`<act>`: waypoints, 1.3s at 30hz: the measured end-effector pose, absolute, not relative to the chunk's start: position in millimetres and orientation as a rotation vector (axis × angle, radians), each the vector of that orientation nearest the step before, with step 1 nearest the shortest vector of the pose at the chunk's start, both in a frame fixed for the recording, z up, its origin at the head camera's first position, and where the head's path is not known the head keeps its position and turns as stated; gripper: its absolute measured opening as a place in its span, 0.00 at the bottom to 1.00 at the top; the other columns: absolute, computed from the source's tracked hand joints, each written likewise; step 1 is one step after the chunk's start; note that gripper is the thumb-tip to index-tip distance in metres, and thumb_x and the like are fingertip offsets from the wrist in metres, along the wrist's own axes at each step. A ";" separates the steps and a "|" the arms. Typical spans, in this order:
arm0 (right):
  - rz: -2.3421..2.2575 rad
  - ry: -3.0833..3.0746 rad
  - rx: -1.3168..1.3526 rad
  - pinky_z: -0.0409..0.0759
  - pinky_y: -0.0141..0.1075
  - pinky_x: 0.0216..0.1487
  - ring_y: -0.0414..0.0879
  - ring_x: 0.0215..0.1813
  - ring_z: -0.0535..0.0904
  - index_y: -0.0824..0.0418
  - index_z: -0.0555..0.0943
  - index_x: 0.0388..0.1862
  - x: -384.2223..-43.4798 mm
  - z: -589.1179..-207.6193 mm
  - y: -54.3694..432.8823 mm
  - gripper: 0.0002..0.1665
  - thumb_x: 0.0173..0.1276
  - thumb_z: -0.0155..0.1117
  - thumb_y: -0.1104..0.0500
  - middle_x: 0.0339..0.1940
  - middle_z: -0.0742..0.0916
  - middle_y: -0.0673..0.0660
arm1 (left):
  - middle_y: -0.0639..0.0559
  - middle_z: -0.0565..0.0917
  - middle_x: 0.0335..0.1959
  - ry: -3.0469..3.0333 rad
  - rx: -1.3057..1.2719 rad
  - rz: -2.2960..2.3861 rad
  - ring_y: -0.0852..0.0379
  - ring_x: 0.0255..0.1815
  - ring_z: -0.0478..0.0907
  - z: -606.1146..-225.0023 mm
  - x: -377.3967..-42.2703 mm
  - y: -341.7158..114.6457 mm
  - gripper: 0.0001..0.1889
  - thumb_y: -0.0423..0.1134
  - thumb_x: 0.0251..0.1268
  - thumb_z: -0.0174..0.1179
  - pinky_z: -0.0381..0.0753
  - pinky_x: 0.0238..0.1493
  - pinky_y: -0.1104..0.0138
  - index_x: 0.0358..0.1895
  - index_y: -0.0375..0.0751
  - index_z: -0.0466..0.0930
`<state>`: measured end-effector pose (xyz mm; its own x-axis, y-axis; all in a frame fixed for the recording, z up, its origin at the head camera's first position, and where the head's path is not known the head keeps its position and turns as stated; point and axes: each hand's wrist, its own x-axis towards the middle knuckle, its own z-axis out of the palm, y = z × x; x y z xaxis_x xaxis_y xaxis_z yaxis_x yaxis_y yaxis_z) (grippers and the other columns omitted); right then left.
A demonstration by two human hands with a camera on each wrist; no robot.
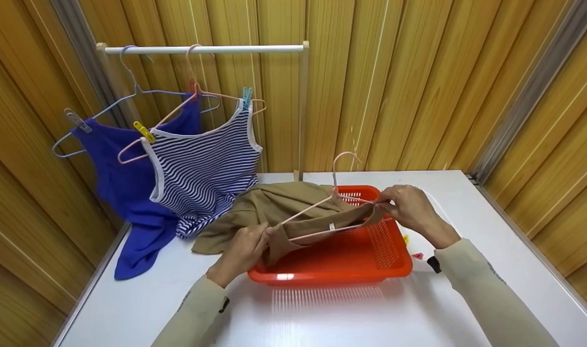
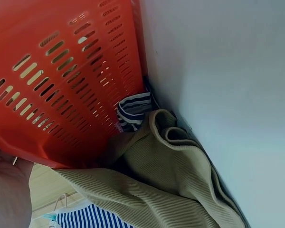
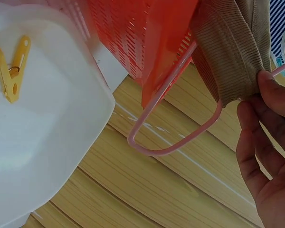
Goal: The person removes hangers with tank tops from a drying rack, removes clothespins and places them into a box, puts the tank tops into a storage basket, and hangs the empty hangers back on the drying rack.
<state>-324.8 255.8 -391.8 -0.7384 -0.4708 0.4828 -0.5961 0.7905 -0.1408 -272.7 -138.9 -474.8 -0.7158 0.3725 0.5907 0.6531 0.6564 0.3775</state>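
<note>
1. Two pieces look done: a blue top (image 1: 112, 149) and a striped top (image 1: 211, 159) are hanging from the rail (image 1: 264, 49), with pegs (image 1: 144, 131) fastening them to hangers (image 1: 158, 91).
2. A brown shirt (image 1: 264, 207) seems partway: its neckline is stretching along a pink hanger (image 3: 152, 152) above the red basket (image 1: 322, 277), its body draping over the basket's side towards the desk (image 1: 496, 221).
3. The left hand (image 1: 245, 246) is pinching one shoulder, its grip closing round the cloth; the right hand's (image 1: 411, 207) grip is pinching the other shoulder at the hanger.
4. Pegging and hanging it up appear left: no peg is showing on it, and a yellow peg (image 3: 22, 54) is lying in a white tub (image 3: 47, 142).
5. The shirt's ribbed cloth is folding softly; the smooth hanger is curving into a rounded loop; the basket's plastic walls are showing slots.
</note>
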 end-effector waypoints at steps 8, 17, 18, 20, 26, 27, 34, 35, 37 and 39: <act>0.413 -2.504 0.735 0.80 0.45 0.35 0.48 0.32 0.84 0.57 0.87 0.29 -328.2 -403.3 276.5 0.05 0.56 0.74 0.66 0.30 0.90 0.53 | 0.60 0.62 0.19 -2.422 -0.810 -0.828 0.63 0.21 0.65 -476.4 -273.3 -140.1 0.14 0.40 0.77 0.49 0.65 0.25 0.73 0.27 0.45 0.68; 0.461 -2.483 0.675 0.74 0.41 0.31 0.45 0.28 0.80 0.56 0.85 0.29 -329.0 -415.3 294.9 0.05 0.58 0.73 0.64 0.27 0.88 0.52 | 0.61 0.63 0.20 -2.426 -0.814 -0.790 0.62 0.23 0.66 -475.7 -272.1 -141.7 0.14 0.41 0.77 0.50 0.66 0.27 0.72 0.28 0.45 0.69; 0.462 -2.488 0.662 0.73 0.41 0.31 0.45 0.28 0.79 0.55 0.85 0.29 -328.9 -415.8 296.0 0.05 0.58 0.73 0.64 0.27 0.88 0.52 | 0.60 0.63 0.20 -2.422 -0.816 -0.781 0.62 0.23 0.66 -476.1 -272.2 -141.8 0.13 0.41 0.77 0.51 0.67 0.27 0.72 0.28 0.45 0.69; 0.460 -2.503 0.627 0.72 0.40 0.30 0.46 0.28 0.79 0.55 0.85 0.29 -328.8 -416.5 298.4 0.05 0.59 0.72 0.64 0.28 0.88 0.52 | 0.60 0.63 0.20 -2.413 -0.819 -0.770 0.62 0.23 0.66 -476.6 -272.1 -141.7 0.14 0.41 0.76 0.51 0.67 0.27 0.72 0.28 0.45 0.69; 0.477 -2.581 0.502 0.66 0.38 0.27 0.45 0.26 0.75 0.55 0.85 0.30 -329.4 -417.1 305.9 0.03 0.62 0.70 0.63 0.28 0.88 0.53 | 0.60 0.62 0.19 -2.376 -0.838 -0.753 0.62 0.22 0.66 -477.8 -272.1 -141.3 0.14 0.40 0.75 0.53 0.67 0.27 0.72 0.26 0.45 0.68; 0.484 -2.592 0.483 0.66 0.37 0.27 0.45 0.25 0.74 0.56 0.85 0.30 -329.8 -417.6 307.6 0.03 0.62 0.70 0.63 0.28 0.88 0.53 | 0.60 0.62 0.19 -2.369 -0.845 -0.752 0.62 0.22 0.66 -477.9 -272.3 -141.3 0.14 0.40 0.75 0.53 0.67 0.27 0.72 0.26 0.45 0.68; 0.527 -2.661 0.372 0.65 0.37 0.27 0.45 0.25 0.72 0.59 0.84 0.31 -333.3 -424.4 319.1 0.04 0.65 0.68 0.60 0.28 0.87 0.56 | 0.61 0.62 0.20 -2.358 -0.860 -0.732 0.63 0.23 0.65 -478.0 -273.5 -141.8 0.14 0.40 0.76 0.52 0.66 0.27 0.73 0.27 0.46 0.68; 0.530 -2.673 0.357 0.65 0.37 0.27 0.45 0.25 0.73 0.59 0.84 0.31 -333.7 -425.5 320.0 0.04 0.65 0.68 0.60 0.27 0.87 0.56 | 0.61 0.63 0.20 -2.358 -0.859 -0.729 0.63 0.23 0.65 -478.1 -273.7 -141.8 0.14 0.40 0.76 0.52 0.66 0.27 0.73 0.27 0.46 0.69; 0.536 -2.696 0.332 0.65 0.37 0.27 0.46 0.26 0.74 0.59 0.85 0.32 -334.5 -428.0 321.4 0.03 0.65 0.67 0.61 0.27 0.87 0.57 | 0.60 0.64 0.19 -2.358 -0.855 -0.726 0.63 0.23 0.65 -478.0 -273.9 -141.7 0.13 0.40 0.76 0.52 0.67 0.28 0.73 0.27 0.46 0.69; 0.533 -2.720 0.320 0.66 0.38 0.27 0.47 0.27 0.75 0.58 0.85 0.32 -335.2 -430.4 322.6 0.02 0.65 0.67 0.61 0.27 0.87 0.57 | 0.60 0.65 0.19 -2.358 -0.852 -0.727 0.63 0.23 0.65 -478.3 -273.6 -141.0 0.13 0.40 0.76 0.52 0.68 0.28 0.72 0.28 0.46 0.70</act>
